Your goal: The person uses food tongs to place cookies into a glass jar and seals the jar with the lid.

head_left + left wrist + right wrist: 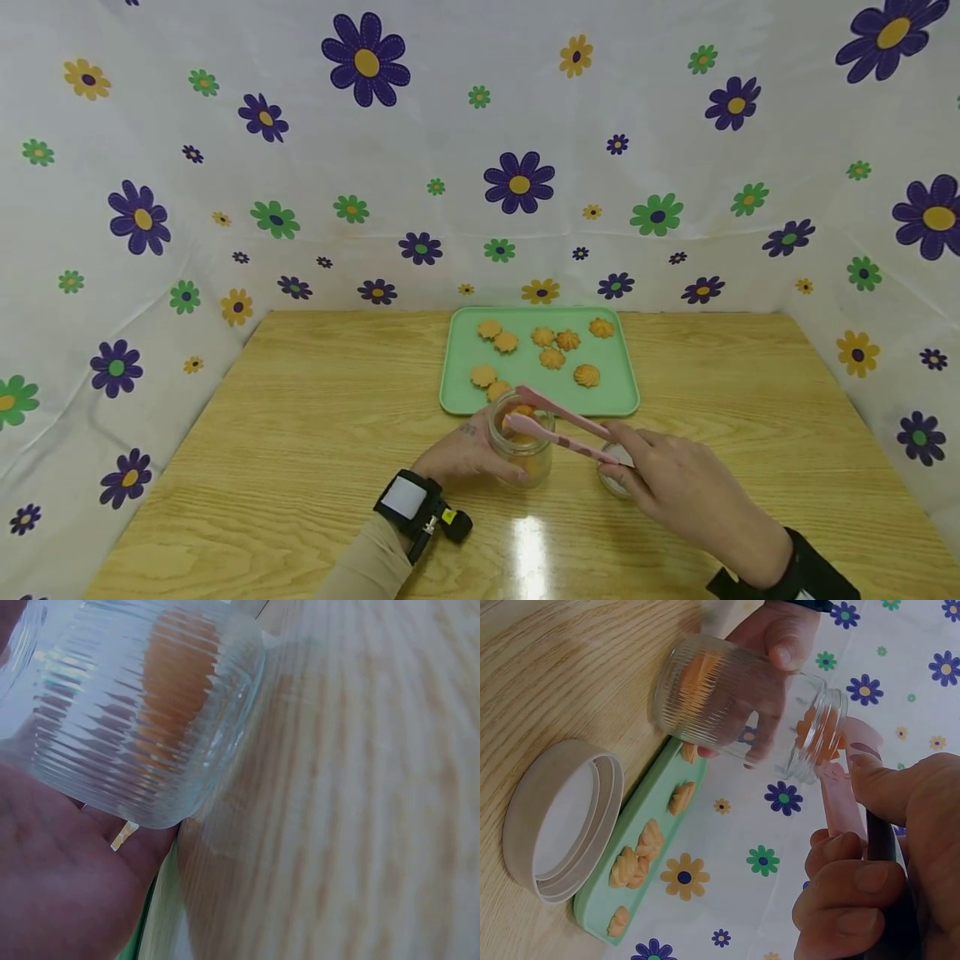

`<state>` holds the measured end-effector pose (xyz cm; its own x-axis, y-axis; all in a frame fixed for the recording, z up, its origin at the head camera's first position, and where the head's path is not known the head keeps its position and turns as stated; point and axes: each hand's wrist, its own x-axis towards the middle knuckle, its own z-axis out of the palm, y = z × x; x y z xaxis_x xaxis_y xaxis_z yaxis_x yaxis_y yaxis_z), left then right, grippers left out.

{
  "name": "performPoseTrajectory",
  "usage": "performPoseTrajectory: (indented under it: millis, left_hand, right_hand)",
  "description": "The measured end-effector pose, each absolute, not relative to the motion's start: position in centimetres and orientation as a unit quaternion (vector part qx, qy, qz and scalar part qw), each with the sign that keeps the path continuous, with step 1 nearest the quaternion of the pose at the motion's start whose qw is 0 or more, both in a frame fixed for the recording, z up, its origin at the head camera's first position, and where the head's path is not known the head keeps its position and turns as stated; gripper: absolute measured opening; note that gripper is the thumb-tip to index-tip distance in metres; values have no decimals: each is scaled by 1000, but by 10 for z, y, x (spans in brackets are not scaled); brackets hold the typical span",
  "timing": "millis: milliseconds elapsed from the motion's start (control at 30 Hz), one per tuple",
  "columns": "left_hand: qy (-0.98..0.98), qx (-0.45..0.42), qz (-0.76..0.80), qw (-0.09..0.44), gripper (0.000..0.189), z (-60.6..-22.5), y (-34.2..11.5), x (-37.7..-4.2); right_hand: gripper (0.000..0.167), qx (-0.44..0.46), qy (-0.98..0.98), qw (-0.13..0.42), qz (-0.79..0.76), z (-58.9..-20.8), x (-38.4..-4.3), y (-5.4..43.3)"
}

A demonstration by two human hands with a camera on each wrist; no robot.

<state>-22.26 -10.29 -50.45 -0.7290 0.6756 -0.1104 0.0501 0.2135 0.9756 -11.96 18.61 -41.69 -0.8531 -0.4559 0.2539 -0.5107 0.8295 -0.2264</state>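
My left hand [472, 450] grips a ribbed glass jar [532, 471] around its side, its mouth uncovered. A baked cookie [699, 682] lies at the bottom of the jar in the right wrist view. My right hand [690, 483] holds pink tongs [577, 421] with dark handles, their tips at the jar's mouth. Between the tips, just inside the rim, another cookie [816, 735] shows through the glass. In the left wrist view, the jar's base [225, 750] is close to the wooden table.
Behind the jar lies a green tray [517, 367] bearing several piped cookies [587, 375]. A round, pale-rimmed lid [521, 825] rests on the table, partly under my right hand in the head view. Flower-patterned cloth [442, 142] surrounds the wooden table [330, 400] at the back and sides.
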Motion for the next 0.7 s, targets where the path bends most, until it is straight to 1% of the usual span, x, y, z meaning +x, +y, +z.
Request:
performPoseTrajectory:
  millis: [133,267,500,700]
  left_hand:
    - [730,255,574,271,103,-506,-103,-223]
    - [729,258,573,271,107,-506,-103,-223]
    - [733,259,570,266,91,-507,-101,-224]
    - [732,258,571,267,91,-508,-101,-225]
  right_hand:
    - [41,254,-951,92,148,-418,-120,186]
    - [42,253,-951,96,151,-418,-119,186]
    - [44,251,-951,104,148,-420,-119,186]
    - [44,248,-951,102,156,-421,-118,186]
